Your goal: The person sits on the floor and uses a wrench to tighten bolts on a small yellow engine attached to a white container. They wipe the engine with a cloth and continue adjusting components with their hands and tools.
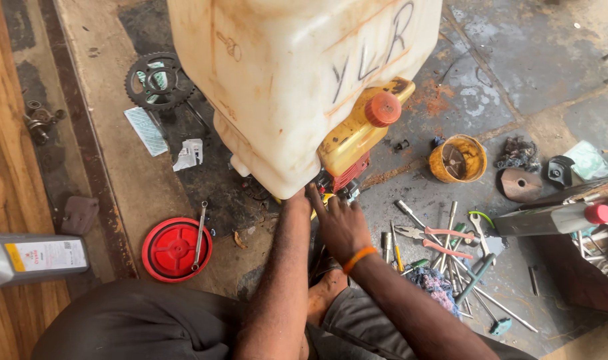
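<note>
Right, I'm looking straight down at a big white plastic tank (pixel 290 87), stained with rust, sitting on a small engine unit with a yellow fuel tank (pixel 354 133) and an orange-red cap (pixel 382 109). It stands on the dirty concrete floor (pixel 517 67), right in front of the knees.

The right hand (pixel 340 223), orange band on the wrist, lies flat with fingers spread and unclenched, fingertips touching the red engine part (pixel 347 175) just under the tank's lower edge. It grasps nothing that I can see. The left forearm runs up beside it, and the left hand (pixel 297 195) disappears under the tank's bottom edge; I can't tell whether it is gripping anything.

To the left on the floor lies a round red lid (pixel 170 252) with a spanner (pixel 200 233) across it, a sprocket (pixel 158 81) farther up, and a grey oil bottle (pixel 34 257) at the edge. To the right, pliers (pixel 427 235) lie among loose tools, near a yellow bowl (pixel 458 159).
</note>
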